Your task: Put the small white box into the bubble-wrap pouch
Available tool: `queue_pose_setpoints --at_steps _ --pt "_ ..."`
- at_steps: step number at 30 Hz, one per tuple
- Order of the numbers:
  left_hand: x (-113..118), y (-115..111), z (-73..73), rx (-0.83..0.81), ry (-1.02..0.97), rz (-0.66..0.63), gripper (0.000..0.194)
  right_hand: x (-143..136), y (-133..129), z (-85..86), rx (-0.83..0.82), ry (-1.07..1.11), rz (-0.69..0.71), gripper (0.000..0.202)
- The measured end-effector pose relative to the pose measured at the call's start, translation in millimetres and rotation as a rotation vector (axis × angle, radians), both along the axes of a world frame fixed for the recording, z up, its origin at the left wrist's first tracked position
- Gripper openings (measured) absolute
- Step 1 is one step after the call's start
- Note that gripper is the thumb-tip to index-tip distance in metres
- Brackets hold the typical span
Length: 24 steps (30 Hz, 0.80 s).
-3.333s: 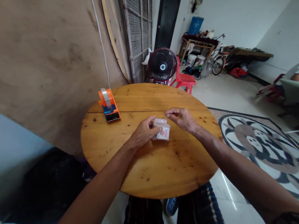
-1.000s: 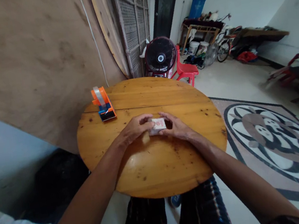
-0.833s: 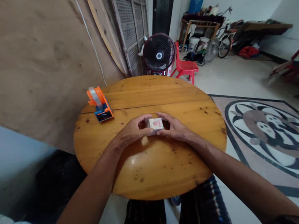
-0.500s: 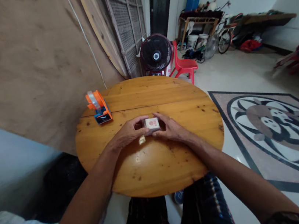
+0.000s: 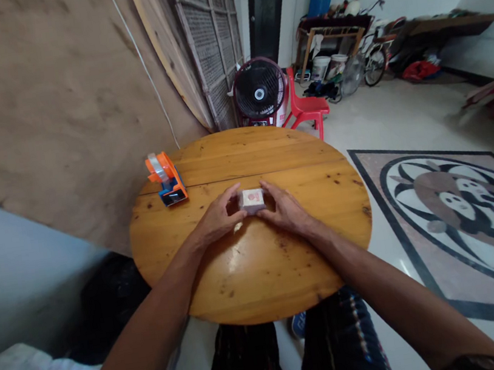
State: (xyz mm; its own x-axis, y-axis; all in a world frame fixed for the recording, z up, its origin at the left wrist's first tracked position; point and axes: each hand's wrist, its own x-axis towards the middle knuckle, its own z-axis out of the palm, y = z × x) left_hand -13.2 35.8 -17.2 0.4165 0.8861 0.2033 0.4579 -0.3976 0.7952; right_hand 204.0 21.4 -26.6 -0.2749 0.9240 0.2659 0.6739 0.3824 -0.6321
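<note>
A small white box [image 5: 252, 199] with a red mark on top sits near the middle of the round wooden table [image 5: 262, 293]. My left hand [image 5: 220, 214] is curved round its left side, thumb in front and fingers behind. On the right side my right hand [image 5: 286, 209] curves the same way, its fingertips at the box's edge. Both hands have the box between them. A small yellowish scrap [image 5: 237, 227] lies just below my left thumb.
An orange and blue tape dispenser [image 5: 167, 179] stands at the table's left edge. Beyond the table are a black fan [image 5: 260, 90] and a red plastic chair [image 5: 309, 104]. A brown wall [image 5: 57, 113] rises on the left.
The box appears slightly farther forward, and both hands have shifted with it. More of its front side shows. The view has moved a little.
</note>
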Motion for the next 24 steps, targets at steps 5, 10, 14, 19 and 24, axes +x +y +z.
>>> queue_pose_setpoints --at_steps 5,10,14,19,24 --pt "-4.8 5.4 -4.9 -0.04 -0.024 -0.009 0.082 7.2 1.8 6.9 -0.084 0.029 0.037 0.093" --pt "-13.9 8.7 -11.7 -0.056 -0.065 -0.007 0.076 19.0 3.3 8.2 -0.076 0.119 0.041 0.081" --pt "-11.9 9.9 -16.8 -0.029 -0.08 -0.047 0.064 18.2 3.5 6.9 -0.017 0.032 0.041 0.062" --pt "-8.0 7.8 -10.4 0.019 -0.051 -0.053 0.051 13.1 4.8 2.5 0.071 0.028 0.075 0.048" --pt "-7.9 9.2 -7.2 0.072 0.048 -0.04 0.043 10.9 6.1 0.6 0.092 0.041 0.087 0.04"
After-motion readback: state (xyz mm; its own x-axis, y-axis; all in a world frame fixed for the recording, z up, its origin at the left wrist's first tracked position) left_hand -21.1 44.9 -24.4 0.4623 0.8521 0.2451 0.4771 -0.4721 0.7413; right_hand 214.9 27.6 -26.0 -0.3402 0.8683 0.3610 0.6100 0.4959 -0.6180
